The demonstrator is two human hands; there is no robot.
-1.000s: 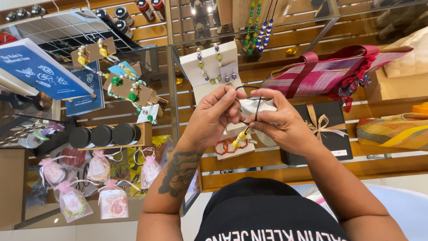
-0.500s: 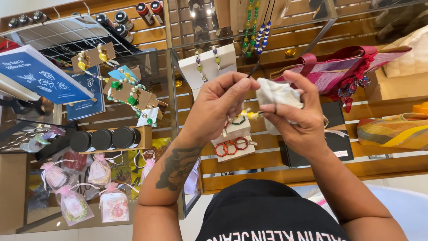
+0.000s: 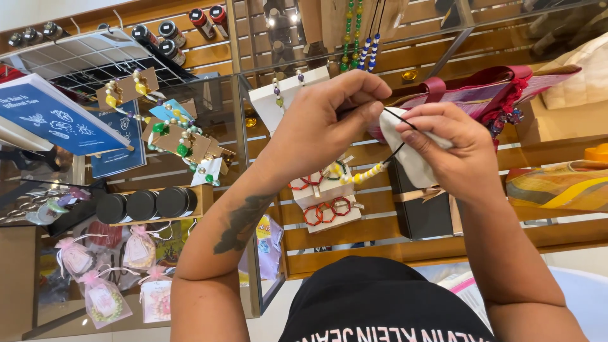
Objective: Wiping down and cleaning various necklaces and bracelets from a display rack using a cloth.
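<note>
The left hand pinches the upper end of a thin black cord between thumb and forefinger, while the right hand is closed on a white card and also nips the cord where it crosses the card's top. Between the two pinches the cord runs short and taut, from about 10 o'clock at the left fingertips down to 4 o'clock at the right. Below the card it drops toward 7 o'clock, carrying yellow beads that hang just under the left hand. Both hands sit close together, the left slightly higher, before a wooden slat wall hung with earring cards and a black box.
</note>
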